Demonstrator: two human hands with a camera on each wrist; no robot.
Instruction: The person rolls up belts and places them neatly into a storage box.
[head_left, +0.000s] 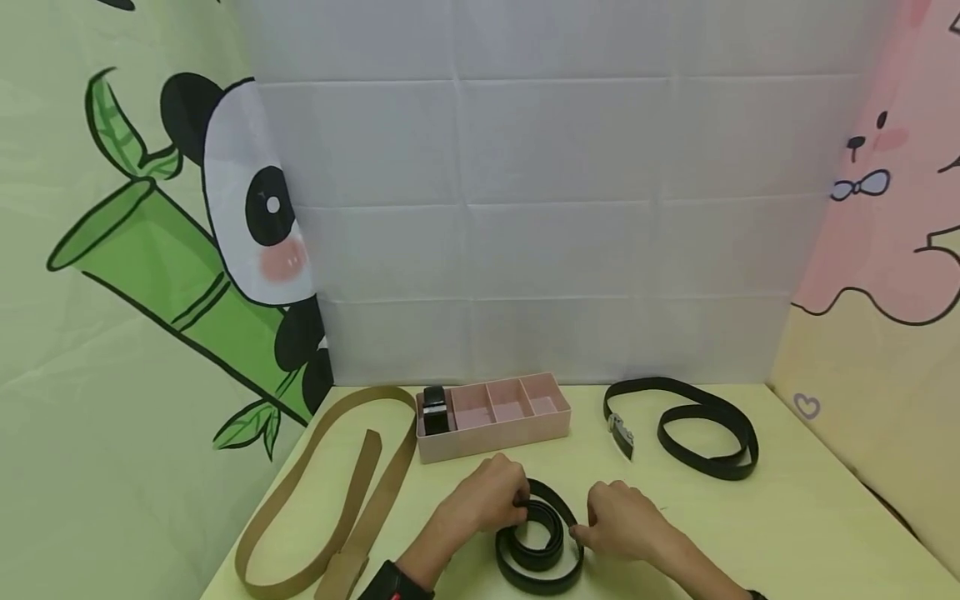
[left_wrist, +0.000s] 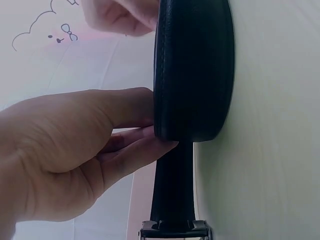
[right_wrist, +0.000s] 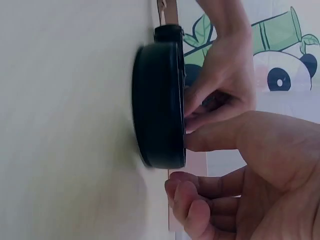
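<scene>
A black belt (head_left: 536,560) lies loosely coiled on its edge on the table, with a tight inner roll and a wider outer loop. On its upper left, my left hand (head_left: 491,492) pinches the coil; the fingertips (left_wrist: 162,145) reach its lower rim in the left wrist view. Below the coil there, a black strap runs to a metal buckle (left_wrist: 175,229). My right hand (head_left: 626,521) is at the coil's right side. Its thumb (right_wrist: 200,141) overlaps the rim, and the curled fingers sit close outside the outer loop. The hidden side of the coil does not show.
Behind the hands stands a pink divided box (head_left: 495,429), a rolled black belt (head_left: 435,410) in its left compartment. To the left, a tan belt (head_left: 300,467) lies in a long loop. Another black belt (head_left: 712,471) with a silver buckle lies loose at the right.
</scene>
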